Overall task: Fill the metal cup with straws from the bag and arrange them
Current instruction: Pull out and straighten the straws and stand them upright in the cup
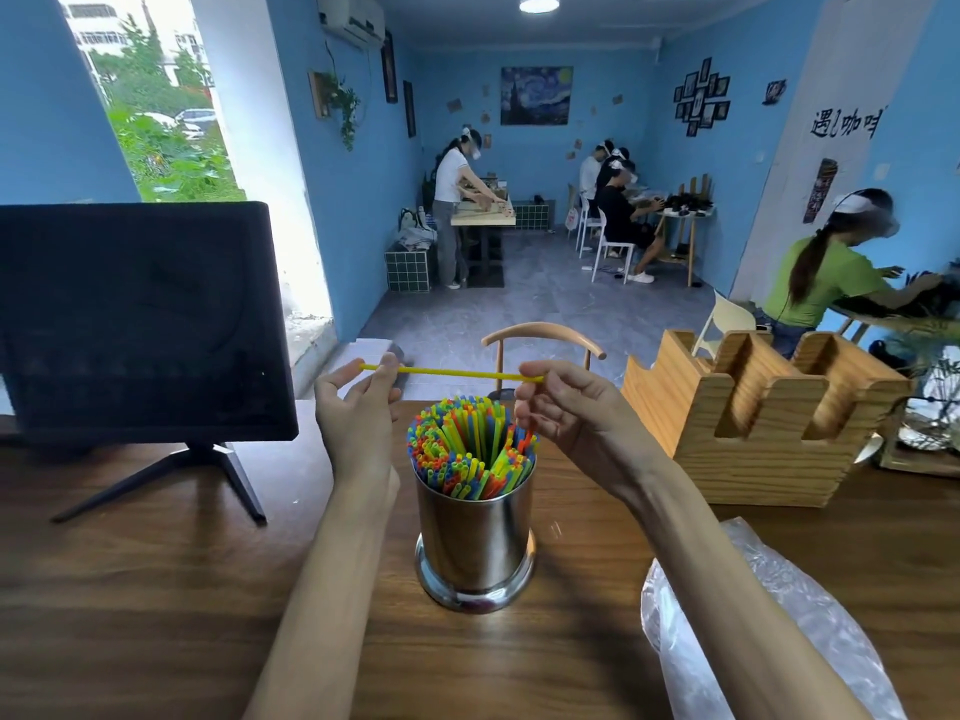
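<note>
Head view showed both hands pinching one yellow straw (457,374) level, left hand (358,407) at one end, right hand (566,407) at the other, just above the metal cup (475,543) crammed with coloured straws (470,449); plastic bag (753,631) lay to its right on the wooden table (130,589).

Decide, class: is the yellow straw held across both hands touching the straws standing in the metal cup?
Apart. The head view shows the yellow straw held level, with chair and floor visible between it and the bundled straws below.
</note>
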The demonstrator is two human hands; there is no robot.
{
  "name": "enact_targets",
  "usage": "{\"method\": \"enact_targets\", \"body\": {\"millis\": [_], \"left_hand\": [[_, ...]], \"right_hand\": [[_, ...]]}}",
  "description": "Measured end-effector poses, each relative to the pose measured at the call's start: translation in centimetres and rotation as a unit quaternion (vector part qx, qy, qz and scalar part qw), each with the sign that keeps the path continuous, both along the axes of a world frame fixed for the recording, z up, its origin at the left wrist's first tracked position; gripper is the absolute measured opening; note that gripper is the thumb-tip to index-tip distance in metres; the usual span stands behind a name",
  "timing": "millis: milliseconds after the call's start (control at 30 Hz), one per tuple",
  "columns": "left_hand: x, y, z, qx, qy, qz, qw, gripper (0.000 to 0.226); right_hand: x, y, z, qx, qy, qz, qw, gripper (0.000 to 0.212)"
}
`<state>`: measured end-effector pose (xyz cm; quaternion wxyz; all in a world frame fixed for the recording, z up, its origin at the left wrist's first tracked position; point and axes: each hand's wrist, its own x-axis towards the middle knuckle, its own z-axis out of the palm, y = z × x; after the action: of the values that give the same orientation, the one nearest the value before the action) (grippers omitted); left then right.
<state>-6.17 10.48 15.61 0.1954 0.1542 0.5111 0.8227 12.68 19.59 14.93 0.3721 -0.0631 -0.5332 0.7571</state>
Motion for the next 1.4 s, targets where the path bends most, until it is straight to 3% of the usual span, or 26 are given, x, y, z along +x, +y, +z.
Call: {"method": "enact_targets", "body": {"millis": [200,300,400,500,600,700,800,933,967,1000,1100,1167,1400], "left_hand": [[-0.2,-0.9,0.0,0.043,-0.036,-0.033,0.998,0.029],[0.4,-1.4,0.2,0.102,-0.017,0.014,0.995,0.029],[0.7,-2.0,0.6,0.160,0.067,0.088,0.981,0.029],[1.0,-2.1,0.9,0.174,0.184,0.129,0.959,0.027],[1.3,-1.8,1.0,0.142,0.255,0.087,0.953,0.030],[1.4,-1.1,-0.1,0.037,0.312,-0.004,0.949,0.030],[1.2,-0.9,-1.1,-0.104,0.421,-0.104,0.895,0.024],[1.1,-0.7,-1.7,-0.243,0.582,-0.165,0.758,0.014],[1.3,-0.7,-1.7,-0.245,0.595,-0.167,0.747,0.015],[1.4,-0.8,-1.7,-0.229,0.592,-0.162,0.756,0.018],[2.4,-1.3,-0.9,-0.129,0.529,-0.140,0.827,0.027],[3.1,-1.3,-0.4,-0.078,0.476,-0.136,0.866,0.019],[2.9,-1.2,0.7,-0.006,0.393,-0.046,0.919,0.021]], "right_hand": [[-0.2,0.4,1.1,0.013,0.003,-0.110,0.994,0.024],[-0.4,0.6,0.9,0.092,-0.061,-0.140,0.984,0.018],[-0.6,0.9,-0.3,0.244,-0.184,-0.161,0.938,0.015],[-0.3,1.2,-1.5,0.283,-0.236,-0.196,0.909,0.019],[0.5,1.1,-2.1,0.283,-0.245,-0.192,0.907,0.029],[0.8,1.0,-2.8,0.322,-0.245,-0.172,0.898,0.030],[0.7,1.3,-3.1,0.306,-0.199,-0.219,0.905,0.022],[0.5,1.3,-2.5,0.287,-0.164,-0.267,0.905,0.022],[0.4,1.1,-2.2,0.289,-0.153,-0.272,0.905,0.021],[0.2,0.9,-1.9,0.291,-0.141,-0.272,0.906,0.020],[-0.6,0.1,-1.3,0.304,-0.136,-0.254,0.908,0.017],[-1.2,-0.6,-1.2,0.302,-0.144,-0.245,0.910,0.019],[-1.8,-0.8,-1.8,0.307,-0.176,-0.234,0.905,0.024]]}}
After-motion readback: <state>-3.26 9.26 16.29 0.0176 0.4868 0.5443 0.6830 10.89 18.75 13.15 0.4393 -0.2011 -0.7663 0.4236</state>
